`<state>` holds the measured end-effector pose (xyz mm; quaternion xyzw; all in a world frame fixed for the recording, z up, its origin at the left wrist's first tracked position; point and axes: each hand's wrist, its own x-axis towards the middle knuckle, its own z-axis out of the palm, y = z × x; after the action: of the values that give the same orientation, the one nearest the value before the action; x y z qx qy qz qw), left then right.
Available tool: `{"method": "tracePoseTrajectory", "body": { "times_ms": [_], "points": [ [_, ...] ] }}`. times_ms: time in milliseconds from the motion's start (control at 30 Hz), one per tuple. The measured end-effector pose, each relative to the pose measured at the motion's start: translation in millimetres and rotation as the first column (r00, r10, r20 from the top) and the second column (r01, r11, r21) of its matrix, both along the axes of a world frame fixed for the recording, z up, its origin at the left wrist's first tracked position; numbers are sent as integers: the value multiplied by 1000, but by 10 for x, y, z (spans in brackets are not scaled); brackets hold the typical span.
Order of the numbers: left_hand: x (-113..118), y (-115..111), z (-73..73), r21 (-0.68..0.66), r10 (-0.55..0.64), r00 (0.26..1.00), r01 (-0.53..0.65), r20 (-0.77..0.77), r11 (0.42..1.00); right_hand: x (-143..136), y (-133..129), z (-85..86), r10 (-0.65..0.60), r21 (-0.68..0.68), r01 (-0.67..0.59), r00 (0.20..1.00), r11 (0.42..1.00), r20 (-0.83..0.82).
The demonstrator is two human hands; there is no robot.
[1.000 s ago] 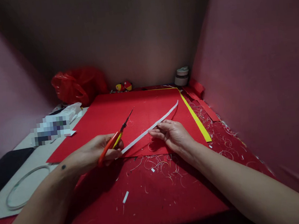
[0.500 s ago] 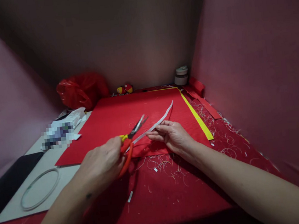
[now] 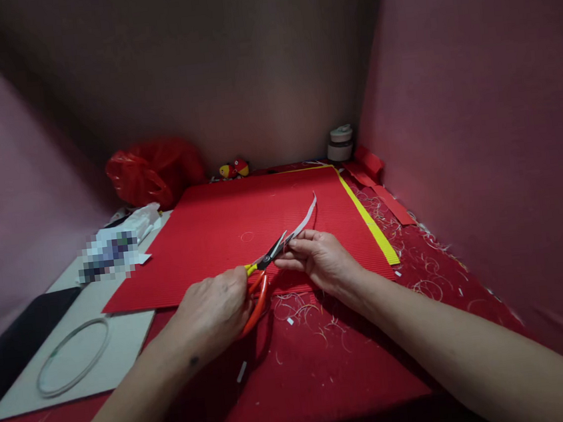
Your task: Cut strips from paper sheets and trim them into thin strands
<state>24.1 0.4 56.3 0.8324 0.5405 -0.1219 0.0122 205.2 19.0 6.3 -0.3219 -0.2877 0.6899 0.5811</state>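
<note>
My left hand (image 3: 216, 306) is wrapped round the handles of a pair of scissors (image 3: 261, 293) with orange and yellow grips. The blades are slightly parted and reach to the fingertips of my right hand (image 3: 321, 257). Between thumb and fingers, that hand pinches a thin white strip (image 3: 307, 216), whose free end curves up and away. The blades lie along or around the strip near the pinch; which of the two I cannot tell. Below both hands lies a large red corrugated sheet (image 3: 222, 224).
A yellow corrugated sheet (image 3: 377, 231) shows under the red one. Thread scraps (image 3: 425, 290) litter the red cloth (image 3: 280, 392). On a pale board (image 3: 125, 351) at left lies a grey ring (image 3: 73, 357). Behind are a red plastic bag (image 3: 151, 171), small red-and-yellow figures (image 3: 235, 169) and a lidded jar (image 3: 339, 143).
My left hand has moved right with the scissors, bringing the blades to the strip by my right fingers. The lower left part of the strip no longer shows. My right hand has barely moved.
</note>
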Motion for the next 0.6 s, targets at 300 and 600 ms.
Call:
{"method": "tracePoseTrajectory", "body": {
  "times_ms": [300,600],
  "points": [
    [25,-4,-2,6,-18,999,18,-35,1000,-2,6,-9,14,-6,-14,1000,1000,-6],
    [22,14,-19,-17,-6,998,5,-56,1000,-3,3,2,7,-21,-7,1000,1000,-14]
  ]
}}
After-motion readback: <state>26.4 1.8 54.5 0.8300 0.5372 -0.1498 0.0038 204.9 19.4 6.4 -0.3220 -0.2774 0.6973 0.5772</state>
